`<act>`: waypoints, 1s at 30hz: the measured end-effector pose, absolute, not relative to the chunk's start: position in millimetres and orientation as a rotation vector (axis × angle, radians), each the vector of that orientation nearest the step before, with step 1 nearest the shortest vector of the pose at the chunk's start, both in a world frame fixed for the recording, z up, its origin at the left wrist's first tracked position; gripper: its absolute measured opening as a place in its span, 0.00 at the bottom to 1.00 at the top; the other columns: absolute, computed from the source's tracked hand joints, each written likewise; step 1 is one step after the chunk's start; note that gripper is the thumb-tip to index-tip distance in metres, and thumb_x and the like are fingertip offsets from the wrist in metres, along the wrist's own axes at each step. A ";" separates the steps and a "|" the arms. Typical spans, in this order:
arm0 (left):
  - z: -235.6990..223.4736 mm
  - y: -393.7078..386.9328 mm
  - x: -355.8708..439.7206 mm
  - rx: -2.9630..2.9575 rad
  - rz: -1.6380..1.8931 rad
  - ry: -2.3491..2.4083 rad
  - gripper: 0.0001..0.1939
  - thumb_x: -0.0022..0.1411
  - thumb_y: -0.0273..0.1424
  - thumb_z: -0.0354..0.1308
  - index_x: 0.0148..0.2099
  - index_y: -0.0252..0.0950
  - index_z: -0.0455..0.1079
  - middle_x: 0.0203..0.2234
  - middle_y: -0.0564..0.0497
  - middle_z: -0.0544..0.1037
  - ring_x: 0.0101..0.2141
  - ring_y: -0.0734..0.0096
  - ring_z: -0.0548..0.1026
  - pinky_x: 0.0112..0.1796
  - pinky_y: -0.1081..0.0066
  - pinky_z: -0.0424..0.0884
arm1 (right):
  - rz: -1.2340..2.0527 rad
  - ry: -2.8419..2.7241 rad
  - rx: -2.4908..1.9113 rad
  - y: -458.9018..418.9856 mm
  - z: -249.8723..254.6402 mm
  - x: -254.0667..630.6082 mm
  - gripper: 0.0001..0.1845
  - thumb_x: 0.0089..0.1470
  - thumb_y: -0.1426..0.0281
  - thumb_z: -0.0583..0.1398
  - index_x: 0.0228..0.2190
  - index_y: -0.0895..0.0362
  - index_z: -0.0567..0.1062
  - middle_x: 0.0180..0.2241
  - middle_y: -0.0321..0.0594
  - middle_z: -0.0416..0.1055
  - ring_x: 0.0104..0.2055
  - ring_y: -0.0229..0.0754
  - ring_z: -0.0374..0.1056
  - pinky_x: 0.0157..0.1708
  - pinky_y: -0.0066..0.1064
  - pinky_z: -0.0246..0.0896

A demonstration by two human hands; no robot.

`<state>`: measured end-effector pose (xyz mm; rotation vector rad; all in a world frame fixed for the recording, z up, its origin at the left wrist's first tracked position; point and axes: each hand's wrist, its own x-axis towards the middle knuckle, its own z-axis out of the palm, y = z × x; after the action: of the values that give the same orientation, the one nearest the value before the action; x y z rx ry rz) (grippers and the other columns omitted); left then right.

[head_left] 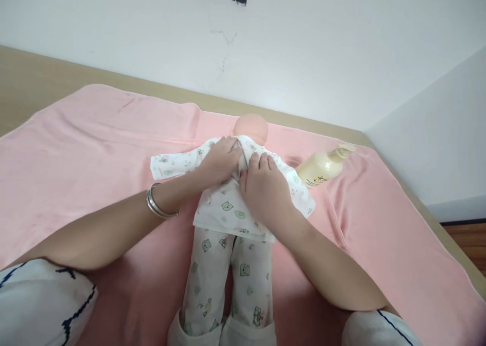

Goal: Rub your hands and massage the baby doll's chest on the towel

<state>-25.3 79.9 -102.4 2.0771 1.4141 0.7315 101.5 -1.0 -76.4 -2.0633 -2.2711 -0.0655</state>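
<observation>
A baby doll [250,127] lies on its back on a pink towel [94,148], head towards the wall. It wears a white top [228,207] and trousers [212,280] printed with small green bears. My left hand [220,160] rests on the doll's chest with its fingers closed on the front edge of the top. My right hand [266,186] lies beside it, fingers curled onto the same fabric at the chest. A silver bangle [158,204] sits on my left wrist.
A cream-coloured bottle [322,168] lies on its side on the towel, just right of the doll's sleeve. The towel covers a wooden surface [34,83] set against a white wall [304,47]. A wood floor [469,240] shows at the far right.
</observation>
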 end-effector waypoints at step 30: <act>-101.1 46.4 -22.4 2.827 0.427 1.391 0.25 0.74 0.28 0.39 0.58 0.21 0.73 0.57 0.25 0.76 0.61 0.39 0.71 0.62 0.44 0.68 | 0.229 -2.089 -1.952 58.5 -88.0 139.5 0.29 0.68 0.68 0.43 0.57 0.69 0.73 0.60 0.65 0.73 0.66 0.59 0.68 0.67 0.52 0.63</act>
<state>-22.4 46.4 -101.1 2.8271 1.3913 0.4273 139.5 58.5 -88.0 -1.9516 -2.0891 0.2287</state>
